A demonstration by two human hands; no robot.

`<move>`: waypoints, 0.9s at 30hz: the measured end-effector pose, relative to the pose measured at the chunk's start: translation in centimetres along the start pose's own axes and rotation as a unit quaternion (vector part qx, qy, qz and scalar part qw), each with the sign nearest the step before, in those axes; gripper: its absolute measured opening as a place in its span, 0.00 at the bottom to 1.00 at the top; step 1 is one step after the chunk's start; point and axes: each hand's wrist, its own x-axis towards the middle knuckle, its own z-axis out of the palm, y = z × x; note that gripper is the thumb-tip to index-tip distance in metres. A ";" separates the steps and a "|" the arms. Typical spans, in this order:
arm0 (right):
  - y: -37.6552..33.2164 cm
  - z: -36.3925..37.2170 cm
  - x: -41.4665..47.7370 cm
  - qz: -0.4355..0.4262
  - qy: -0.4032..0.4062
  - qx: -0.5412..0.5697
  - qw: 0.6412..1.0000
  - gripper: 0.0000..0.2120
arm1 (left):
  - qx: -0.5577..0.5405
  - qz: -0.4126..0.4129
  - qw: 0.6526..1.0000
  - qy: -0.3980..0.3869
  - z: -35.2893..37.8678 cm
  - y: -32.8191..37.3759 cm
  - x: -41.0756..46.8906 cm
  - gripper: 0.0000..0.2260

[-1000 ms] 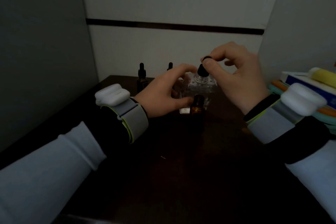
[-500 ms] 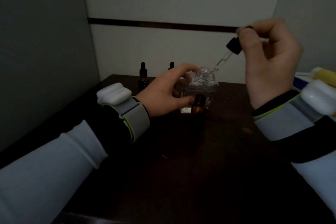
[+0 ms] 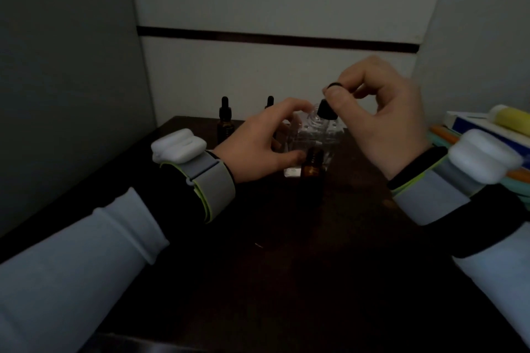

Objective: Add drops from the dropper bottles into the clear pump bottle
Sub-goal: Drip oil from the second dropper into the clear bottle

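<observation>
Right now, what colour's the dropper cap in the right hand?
Black dropper cap, pinched by the right hand; head view.

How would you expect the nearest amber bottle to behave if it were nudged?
The amber bottle looks narrow and upright, so it probably tips easily. Its neck seems open, so it would likely spill. It appears to be glass, perhaps fragile.

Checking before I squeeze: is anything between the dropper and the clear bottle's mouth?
Nothing visible. The right hand pinches the dropper directly over the open neck of the clear bottle. The left hand grips that bottle's side, not over the mouth. The open amber bottle stands in front, lower. The glass tip itself is hidden.
</observation>
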 end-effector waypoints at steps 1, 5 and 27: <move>0.0 0.0 0.0 0.003 -0.003 0.003 1.000 0.04 | -0.001 0.001 1.000 0.001 0.0 0.0 0.0 0.26; 0.0 0.0 0.0 0.004 -0.015 -0.002 1.000 0.05 | -0.004 0.001 1.000 0.001 0.0 0.2 0.0 0.26; -0.3 -0.6 0.3 0.011 0.009 0.003 1.000 0.05 | -0.004 0.009 1.000 0.005 0.0 0.0 0.0 0.25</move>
